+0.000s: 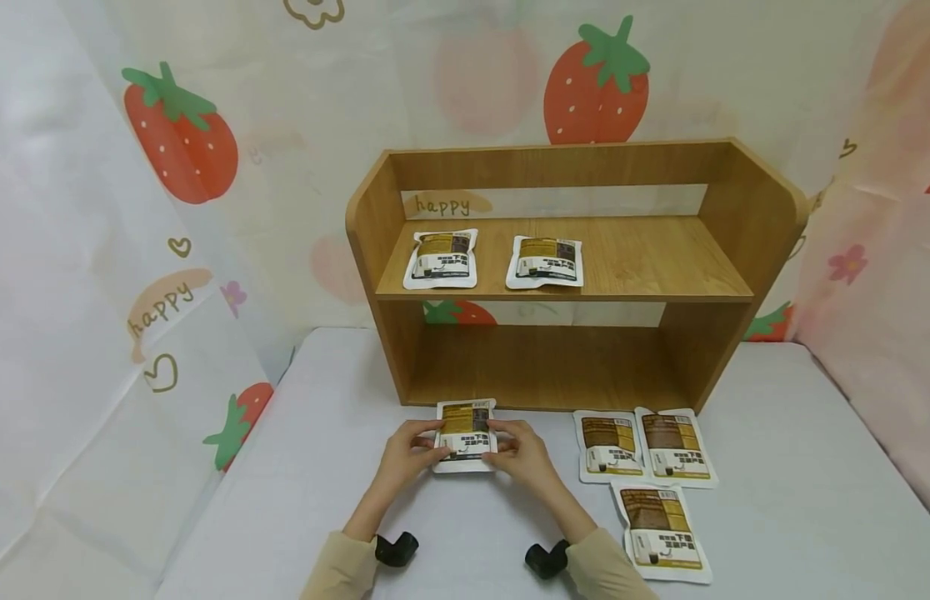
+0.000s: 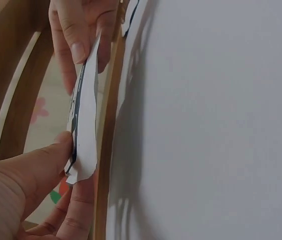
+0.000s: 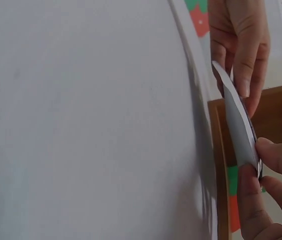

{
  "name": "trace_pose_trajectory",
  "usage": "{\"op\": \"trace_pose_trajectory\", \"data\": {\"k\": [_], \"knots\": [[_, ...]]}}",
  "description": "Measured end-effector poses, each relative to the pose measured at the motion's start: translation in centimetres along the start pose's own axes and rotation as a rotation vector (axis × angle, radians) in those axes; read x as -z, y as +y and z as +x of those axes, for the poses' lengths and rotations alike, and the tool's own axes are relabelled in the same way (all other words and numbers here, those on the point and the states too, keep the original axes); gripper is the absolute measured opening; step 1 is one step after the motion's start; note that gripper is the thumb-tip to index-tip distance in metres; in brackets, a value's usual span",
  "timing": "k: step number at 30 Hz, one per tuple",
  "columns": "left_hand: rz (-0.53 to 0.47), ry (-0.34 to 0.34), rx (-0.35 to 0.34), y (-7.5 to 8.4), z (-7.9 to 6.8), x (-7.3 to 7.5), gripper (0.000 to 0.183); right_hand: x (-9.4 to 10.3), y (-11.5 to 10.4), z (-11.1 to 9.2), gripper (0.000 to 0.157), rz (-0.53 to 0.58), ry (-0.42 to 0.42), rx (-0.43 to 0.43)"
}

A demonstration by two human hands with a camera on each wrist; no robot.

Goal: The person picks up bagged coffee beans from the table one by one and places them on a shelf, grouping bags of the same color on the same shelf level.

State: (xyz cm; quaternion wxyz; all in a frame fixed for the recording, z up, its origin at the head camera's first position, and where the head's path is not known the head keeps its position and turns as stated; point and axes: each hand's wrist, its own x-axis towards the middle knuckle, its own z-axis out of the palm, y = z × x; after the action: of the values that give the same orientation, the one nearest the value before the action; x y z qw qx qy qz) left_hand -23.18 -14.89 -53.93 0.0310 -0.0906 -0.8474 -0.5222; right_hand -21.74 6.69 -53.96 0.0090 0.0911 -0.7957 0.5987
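A flat white pouch with a brown and gold label [image 1: 466,425] is held by both hands just in front of the wooden shelf's lower level. My left hand [image 1: 408,454] pinches its left edge between thumb and fingers. On the opposite edge, my right hand [image 1: 521,454] pinches it the same way. Both wrist views show the pouch [image 2: 86,117] from the side, lifted off the white table, with thumbs on the label face and fingers behind. The right wrist view shows the right hand's thumb and fingers [image 3: 276,185] at the near end of the pouch [image 3: 239,125].
The two-level wooden shelf [image 1: 585,367] carries two similar pouches on its upper board, one at left [image 1: 441,260] and one near the middle [image 1: 546,262]. Three more pouches lie on the table [image 1: 285,500] at right: two side by side [image 1: 610,446] [image 1: 675,446] and one nearer [image 1: 662,533].
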Motion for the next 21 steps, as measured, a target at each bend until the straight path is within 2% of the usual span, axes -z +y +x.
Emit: {"op": "trace_pose_trajectory", "data": {"k": [6, 8, 12, 21], "knots": [[-0.004, -0.023, -0.012, 0.8, 0.4, -1.0, 0.044, 1.4, -1.5, -0.8, 0.049, -0.002, 0.035, -0.005], [-0.005, -0.030, -0.019, 1.1, 0.5, -1.3, 0.044, 1.7, -1.3, -0.9, 0.050, -0.013, 0.046, -0.010], [-0.008, -0.042, -0.035, 1.7, 0.6, -2.0, 0.045, 2.2, 0.5, -0.5, 0.050, -0.030, 0.070, -0.011], [0.001, -0.065, -0.061, 2.9, 1.2, -3.7, 0.045, 4.5, 0.6, -1.2, 0.051, -0.024, 0.058, -0.028]]}}
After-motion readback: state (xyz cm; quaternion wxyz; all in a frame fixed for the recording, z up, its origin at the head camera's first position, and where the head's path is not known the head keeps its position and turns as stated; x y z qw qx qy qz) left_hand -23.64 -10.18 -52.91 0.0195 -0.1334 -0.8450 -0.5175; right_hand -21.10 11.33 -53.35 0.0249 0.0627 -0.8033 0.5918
